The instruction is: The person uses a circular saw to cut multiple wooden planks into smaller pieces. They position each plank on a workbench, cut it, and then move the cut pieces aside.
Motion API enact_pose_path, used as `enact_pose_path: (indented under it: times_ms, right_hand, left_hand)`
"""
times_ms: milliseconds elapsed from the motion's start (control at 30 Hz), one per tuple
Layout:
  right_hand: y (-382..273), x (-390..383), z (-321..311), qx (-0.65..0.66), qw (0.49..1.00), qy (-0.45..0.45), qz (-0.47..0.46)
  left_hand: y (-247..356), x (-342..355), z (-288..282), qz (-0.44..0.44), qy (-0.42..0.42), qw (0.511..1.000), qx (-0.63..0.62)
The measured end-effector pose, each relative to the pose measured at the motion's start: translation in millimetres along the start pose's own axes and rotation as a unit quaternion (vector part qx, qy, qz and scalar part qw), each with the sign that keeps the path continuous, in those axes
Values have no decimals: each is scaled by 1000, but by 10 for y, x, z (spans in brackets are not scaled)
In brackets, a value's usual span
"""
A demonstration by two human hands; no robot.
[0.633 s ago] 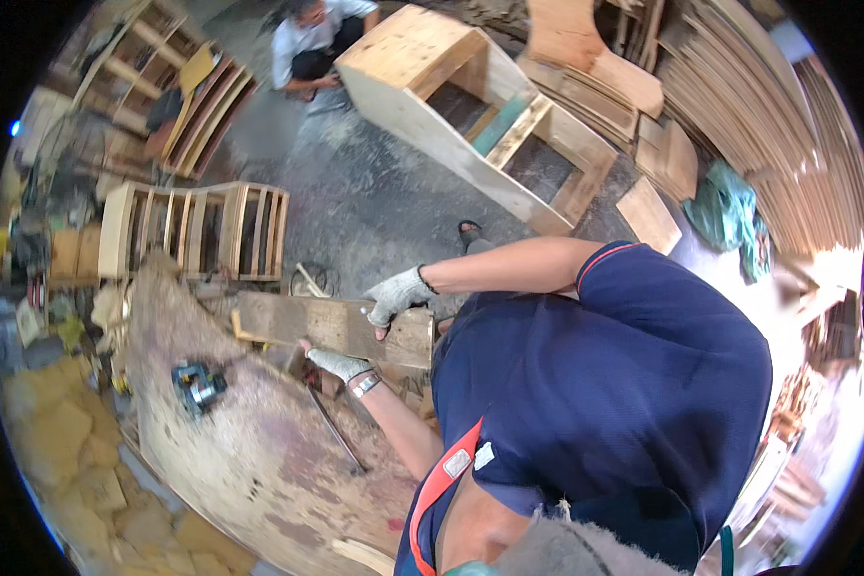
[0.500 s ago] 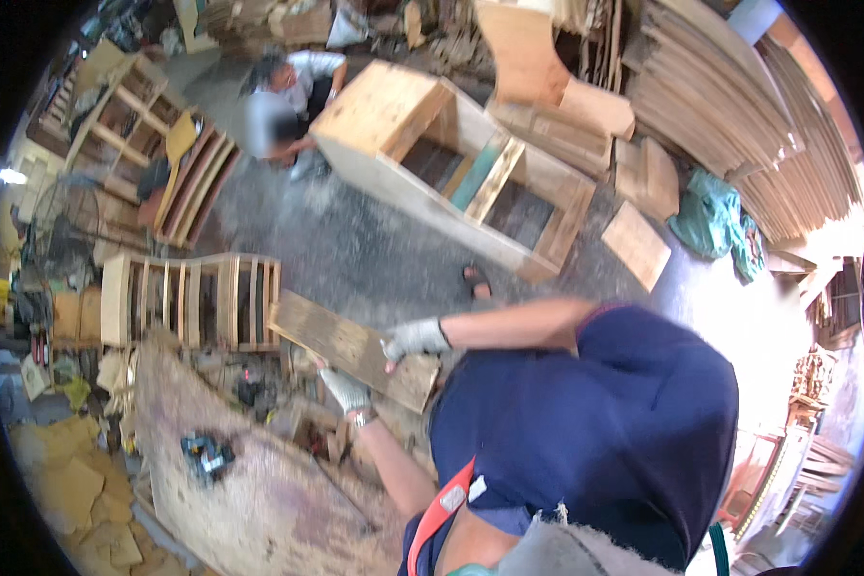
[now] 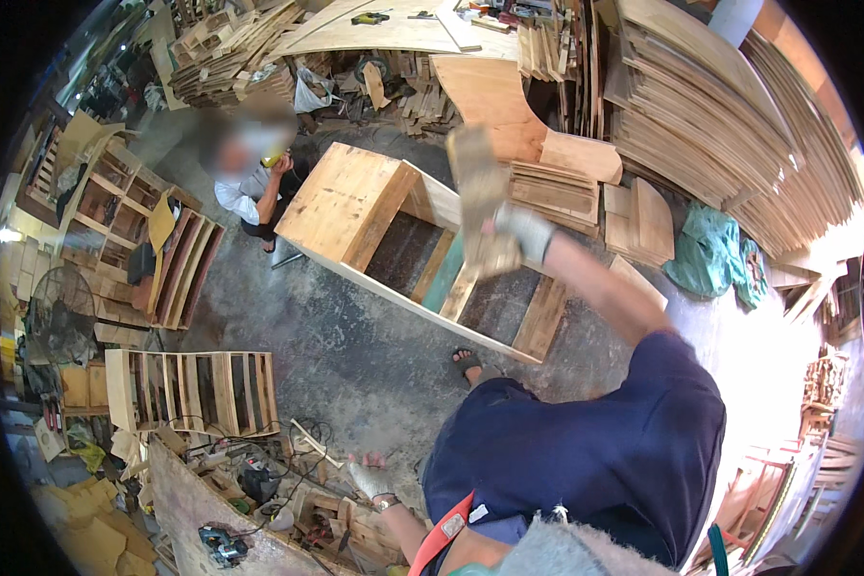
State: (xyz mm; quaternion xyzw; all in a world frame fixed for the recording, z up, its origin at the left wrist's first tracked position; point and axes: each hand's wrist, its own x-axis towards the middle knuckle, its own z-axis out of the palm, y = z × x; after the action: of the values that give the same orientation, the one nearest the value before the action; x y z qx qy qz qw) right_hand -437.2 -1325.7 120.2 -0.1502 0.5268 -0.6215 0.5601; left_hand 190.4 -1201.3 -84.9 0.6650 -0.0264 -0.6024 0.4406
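My right hand (image 3: pixel 520 230), in a grey glove, is stretched out in front of me and holds a rough wooden plank (image 3: pixel 478 197), which stands nearly upright and is blurred. Plank and hand are over the big open wooden crate (image 3: pixel 350 206) lying on the concrete floor. My left hand (image 3: pixel 368 477), also gloved, hangs low by the edge of the workbench slab (image 3: pixel 187 509) with its fingers apart and nothing in them. My dark blue shirt fills the lower right.
Another person (image 3: pixel 250 182) crouches beyond the crate with a yellow tool. A slatted wooden frame (image 3: pixel 192 389) lies at the left, and a power tool (image 3: pixel 221 545) with cables sits on the bench. Plywood stacks (image 3: pixel 739 125) line the right. My sandalled foot (image 3: pixel 466 363) is on the floor.
Both hands held the plank on the workbench before. My right hand has swung it up and forward over the crate, my left hand has let go, and the view has tilted up.
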Motion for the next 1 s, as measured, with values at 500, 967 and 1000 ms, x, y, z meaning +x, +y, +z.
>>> enact_pose_path:
  times_ms: [500, 967, 1000]
  right_hand:
    - [569, 1746, -944, -787, 591, -63, -165]
    - [4443, -2170, -1652, -631, 750, -59, 191]
    - [4199, -2281, -1507, -641, 747, -23, 172]
  left_hand:
    - [-94, -691, 457, 36, -57, 987, 149]
    - [355, 74, -834, 33, -75, 985, 149]
    - [414, 205, -776, 31, -91, 980, 175]
